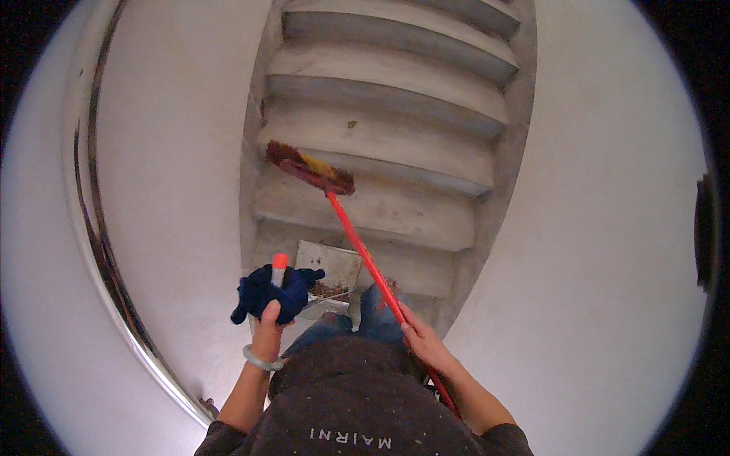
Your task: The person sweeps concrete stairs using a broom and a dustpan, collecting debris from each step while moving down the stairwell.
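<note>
My right hand (423,337) is wrapped around the red handle (365,251) of a broom, whose lower end runs back past my side. Up and to the left, the broom head (308,171), with dark red and yellow bristles, is over a concrete step near the left wall. My left hand (272,319) grips a dark blue cloth or pair of gloves (256,293) together with a grey handle with an orange end (279,268). A thin metal rod leads from there to a dirty white dustpan (329,259) holding brown debris (333,292), close to my legs.
Concrete stairs (388,97) stretch away before me between pale walls (593,171). A small dark scrap (352,123) lies on one step. Along the left curves a shiny metal handrail (108,285). My jeans-clad legs (373,310) are just below the dustpan.
</note>
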Action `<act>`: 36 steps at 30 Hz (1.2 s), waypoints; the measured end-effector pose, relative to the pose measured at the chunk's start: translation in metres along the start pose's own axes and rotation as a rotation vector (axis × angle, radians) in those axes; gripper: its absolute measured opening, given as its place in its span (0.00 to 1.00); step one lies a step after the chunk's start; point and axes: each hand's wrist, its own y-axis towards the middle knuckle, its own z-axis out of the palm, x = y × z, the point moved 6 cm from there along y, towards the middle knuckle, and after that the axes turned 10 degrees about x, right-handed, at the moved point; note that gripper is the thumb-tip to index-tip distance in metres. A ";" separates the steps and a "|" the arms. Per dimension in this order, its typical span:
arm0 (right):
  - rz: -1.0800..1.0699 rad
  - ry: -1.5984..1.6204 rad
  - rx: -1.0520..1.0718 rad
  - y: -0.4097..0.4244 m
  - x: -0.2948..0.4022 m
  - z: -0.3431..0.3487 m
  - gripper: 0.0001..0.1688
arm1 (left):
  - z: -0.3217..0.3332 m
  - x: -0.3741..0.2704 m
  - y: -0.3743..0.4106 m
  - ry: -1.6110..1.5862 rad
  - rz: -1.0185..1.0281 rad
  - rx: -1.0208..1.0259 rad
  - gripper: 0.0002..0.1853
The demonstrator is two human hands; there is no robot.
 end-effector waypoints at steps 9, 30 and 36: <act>-0.054 -0.334 -0.178 0.073 0.002 -0.025 0.28 | 0.016 -0.018 0.011 -0.033 0.189 0.178 0.38; 0.200 -0.551 0.148 0.032 0.024 0.029 0.32 | -0.016 0.011 -0.003 0.081 0.120 -0.106 0.31; 0.148 -0.504 0.245 -0.022 0.070 0.041 0.30 | -0.022 0.002 -0.016 0.208 0.150 -0.237 0.28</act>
